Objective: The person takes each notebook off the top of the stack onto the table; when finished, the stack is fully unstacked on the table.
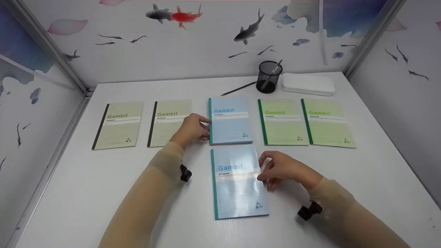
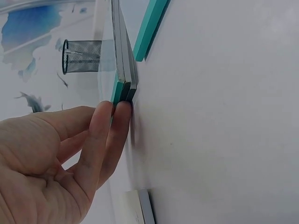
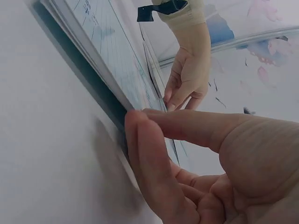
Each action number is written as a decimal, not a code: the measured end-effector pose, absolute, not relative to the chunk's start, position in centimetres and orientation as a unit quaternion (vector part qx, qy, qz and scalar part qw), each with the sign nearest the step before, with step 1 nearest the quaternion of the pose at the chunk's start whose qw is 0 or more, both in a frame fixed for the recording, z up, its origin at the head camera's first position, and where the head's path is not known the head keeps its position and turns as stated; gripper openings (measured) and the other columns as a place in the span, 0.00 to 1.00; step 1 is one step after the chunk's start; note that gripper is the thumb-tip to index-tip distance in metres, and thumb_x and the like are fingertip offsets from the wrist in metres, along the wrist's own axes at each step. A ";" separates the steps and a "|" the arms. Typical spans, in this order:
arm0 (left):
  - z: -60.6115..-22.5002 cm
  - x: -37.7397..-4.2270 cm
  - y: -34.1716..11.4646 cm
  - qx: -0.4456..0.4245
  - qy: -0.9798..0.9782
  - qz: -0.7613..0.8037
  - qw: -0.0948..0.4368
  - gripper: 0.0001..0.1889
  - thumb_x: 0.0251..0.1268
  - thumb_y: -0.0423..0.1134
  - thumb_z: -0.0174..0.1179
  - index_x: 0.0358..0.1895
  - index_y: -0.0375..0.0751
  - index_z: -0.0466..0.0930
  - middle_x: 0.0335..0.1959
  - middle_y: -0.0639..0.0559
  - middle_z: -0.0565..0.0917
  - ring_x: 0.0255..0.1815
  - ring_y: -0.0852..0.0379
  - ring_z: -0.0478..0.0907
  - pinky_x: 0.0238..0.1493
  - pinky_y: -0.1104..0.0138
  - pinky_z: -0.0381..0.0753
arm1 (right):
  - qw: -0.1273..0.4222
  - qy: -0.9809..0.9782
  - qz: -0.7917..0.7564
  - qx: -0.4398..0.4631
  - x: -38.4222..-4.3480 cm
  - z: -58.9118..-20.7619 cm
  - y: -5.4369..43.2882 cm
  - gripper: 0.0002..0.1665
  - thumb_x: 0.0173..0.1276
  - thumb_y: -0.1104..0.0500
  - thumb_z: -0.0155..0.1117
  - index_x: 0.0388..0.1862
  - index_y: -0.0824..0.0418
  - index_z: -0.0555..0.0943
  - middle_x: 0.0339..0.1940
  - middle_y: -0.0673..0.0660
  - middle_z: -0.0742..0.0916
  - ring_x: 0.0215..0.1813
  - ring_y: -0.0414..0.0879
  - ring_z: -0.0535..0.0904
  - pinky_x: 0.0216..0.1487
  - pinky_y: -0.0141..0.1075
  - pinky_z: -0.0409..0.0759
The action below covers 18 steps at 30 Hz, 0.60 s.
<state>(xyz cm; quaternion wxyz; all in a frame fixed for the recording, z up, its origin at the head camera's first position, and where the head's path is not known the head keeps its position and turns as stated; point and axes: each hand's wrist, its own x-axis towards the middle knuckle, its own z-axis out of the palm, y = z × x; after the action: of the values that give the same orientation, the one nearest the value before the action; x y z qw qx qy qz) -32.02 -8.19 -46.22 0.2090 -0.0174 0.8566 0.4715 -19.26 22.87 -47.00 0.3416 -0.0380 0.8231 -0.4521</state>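
Note:
Two blue Gambit notebooks with teal spines lie one behind the other in the head view. My left hand (image 1: pixel 193 128) is beside the far blue notebook (image 1: pixel 230 125), fingertips right at its teal spine. In the left wrist view those fingertips (image 2: pixel 122 109) meet the end of a stacked edge, with a dark layer under the teal one. My right hand (image 1: pixel 284 168) pinches the right edge of the near blue notebook (image 1: pixel 237 196) between thumb and fingers. The right wrist view shows its fingertips (image 3: pixel 140 122) at the page edge; the notebook's underside is hidden.
Two beige notebooks (image 1: pixel 119 134) (image 1: pixel 165 132) lie on the left of the white table (image 1: pixel 172 220). Two green notebooks (image 1: pixel 284 132) (image 1: pixel 330 132) lie on the right. Behind are a pencil (image 1: pixel 238 88), a mesh pen cup (image 1: pixel 267 81) and a white case (image 1: pixel 307 83). Printed panels surround the table.

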 end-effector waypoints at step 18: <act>-46.1 -32.1 -8.0 -0.029 0.864 0.455 0.212 0.26 0.64 0.24 0.66 0.66 0.38 0.79 0.48 0.43 0.85 0.38 0.53 0.88 0.39 0.68 0.90 | 0.269 0.874 -0.402 -0.040 -21.4 -46.8 21.9 0.15 0.70 0.48 0.72 0.45 0.55 0.80 0.32 0.57 0.87 0.25 0.49 0.84 0.26 0.36 0.81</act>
<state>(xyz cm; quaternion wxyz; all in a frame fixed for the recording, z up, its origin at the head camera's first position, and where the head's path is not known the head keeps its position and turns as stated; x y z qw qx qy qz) -32.07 -8.03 -46.11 0.2117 -0.0288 0.8643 0.4553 -21.39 21.91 -46.79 0.2695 -0.0398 0.8741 -0.4022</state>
